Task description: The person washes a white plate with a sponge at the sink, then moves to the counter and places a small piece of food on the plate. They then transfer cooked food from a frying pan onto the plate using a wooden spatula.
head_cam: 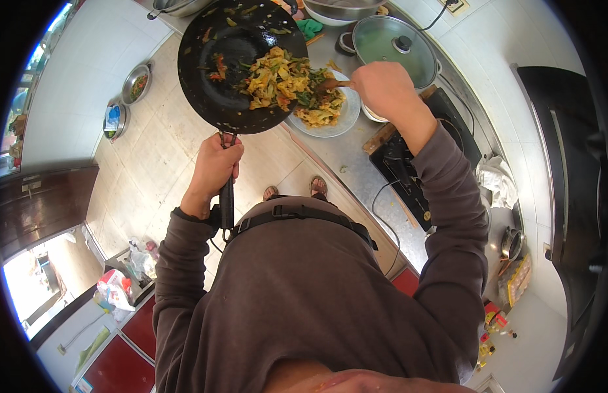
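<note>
My left hand [216, 164] grips the black handle of a wok [210, 88]. The wok's right rim overlaps the near-left part of a white plate [354, 110] on the counter. Cooked vegetables with yellow, egg-like pieces [274, 81] lie at the wok's right side, and more of the same food [323, 110] is heaped on the plate. In my right hand [386, 91] is a brown wooden spatula [335, 84], its blade on the food where wok and plate meet. Food partly hides the blade's end.
Behind my right hand stands a glass-lidded pot [382, 42]. A black cooktop [402, 162] and its cord lie right of the plate, with a wooden board edge [380, 138] beside it. Two metal bowls [137, 84] rest on the tiled floor at left. A green cloth [309, 28] lies behind the wok.
</note>
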`<state>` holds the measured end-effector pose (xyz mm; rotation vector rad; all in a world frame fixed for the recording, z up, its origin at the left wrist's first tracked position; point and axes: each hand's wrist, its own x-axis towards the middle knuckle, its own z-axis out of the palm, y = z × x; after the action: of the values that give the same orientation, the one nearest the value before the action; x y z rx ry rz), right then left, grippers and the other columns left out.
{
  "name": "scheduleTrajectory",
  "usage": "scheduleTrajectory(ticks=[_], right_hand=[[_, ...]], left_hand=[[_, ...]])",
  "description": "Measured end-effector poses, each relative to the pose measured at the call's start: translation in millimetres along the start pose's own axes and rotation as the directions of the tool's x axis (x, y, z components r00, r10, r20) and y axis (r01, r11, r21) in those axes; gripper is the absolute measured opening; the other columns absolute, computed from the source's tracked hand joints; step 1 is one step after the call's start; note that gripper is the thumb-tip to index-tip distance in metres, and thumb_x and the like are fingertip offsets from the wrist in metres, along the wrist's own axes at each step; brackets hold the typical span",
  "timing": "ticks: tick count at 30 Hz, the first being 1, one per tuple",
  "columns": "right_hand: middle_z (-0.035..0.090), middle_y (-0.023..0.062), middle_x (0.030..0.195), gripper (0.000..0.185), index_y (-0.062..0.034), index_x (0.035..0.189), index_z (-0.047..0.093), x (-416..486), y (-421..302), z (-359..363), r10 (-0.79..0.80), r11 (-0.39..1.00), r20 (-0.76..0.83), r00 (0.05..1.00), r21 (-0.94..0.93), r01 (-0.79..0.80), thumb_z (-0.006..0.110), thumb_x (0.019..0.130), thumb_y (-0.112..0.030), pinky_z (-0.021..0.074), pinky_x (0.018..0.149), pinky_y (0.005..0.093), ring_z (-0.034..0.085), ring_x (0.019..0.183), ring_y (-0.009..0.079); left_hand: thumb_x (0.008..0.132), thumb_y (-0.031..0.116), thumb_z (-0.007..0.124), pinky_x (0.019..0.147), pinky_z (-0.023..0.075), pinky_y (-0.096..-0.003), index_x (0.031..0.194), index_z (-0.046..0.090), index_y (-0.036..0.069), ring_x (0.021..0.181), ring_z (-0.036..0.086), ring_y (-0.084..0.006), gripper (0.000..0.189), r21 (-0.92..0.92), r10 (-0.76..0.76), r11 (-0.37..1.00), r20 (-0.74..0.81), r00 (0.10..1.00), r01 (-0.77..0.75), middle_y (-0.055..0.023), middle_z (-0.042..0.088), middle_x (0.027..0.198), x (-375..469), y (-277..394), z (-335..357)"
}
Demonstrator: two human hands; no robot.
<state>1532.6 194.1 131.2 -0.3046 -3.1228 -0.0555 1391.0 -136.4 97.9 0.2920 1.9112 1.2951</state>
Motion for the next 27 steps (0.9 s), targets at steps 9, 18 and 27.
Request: scheduleTrajectory(ticks=[9,18,27], right_hand=[[0.074,0.0160,0.082,0.018,-0.0062,0.083,0.078,-3,-3,25,0.000,1.000,0.111,0.994,-0.007,0.001,0.062,0.086,-0.016,0.0572,0.069,0.0472,0.073,0.079,0.0355],[0.071,0.0161,0.079,0.023,-0.0082,0.086,0.077,9,5,18,0.076,0.996,-0.026,0.997,0.046,-0.075,0.067,0.092,-0.027,0.0539,0.069,0.0494,0.070,0.079,0.0384],[0.073,0.0166,0.084,0.024,-0.0081,0.089,0.078,0,4,34,0.085,0.994,0.099,0.991,0.056,-0.091,0.066,0.094,-0.028,0.0550,0.073,0.0498,0.070,0.084,0.0392]], left_hand=[[0.088,0.006,0.063,0.043,0.0406,-0.0264,0.090,0.058,-0.002,0.045,0.052,-0.0106,0.010,0.011,-0.028,1.000,-0.002,1.000,0.028,-0.0014,0.055,0.066,-1,4,-3],[0.089,0.007,0.061,0.041,0.0379,-0.0233,0.087,0.058,0.003,0.043,0.049,-0.0077,0.005,0.034,-0.031,0.999,-0.004,1.000,0.031,0.0012,0.054,0.062,-5,6,-2],[0.089,0.008,0.062,0.043,0.0412,-0.0255,0.087,0.058,0.000,0.044,0.051,-0.0099,0.009,-0.020,0.002,1.000,0.021,1.000,-0.001,-0.0004,0.054,0.064,-9,5,-4]])
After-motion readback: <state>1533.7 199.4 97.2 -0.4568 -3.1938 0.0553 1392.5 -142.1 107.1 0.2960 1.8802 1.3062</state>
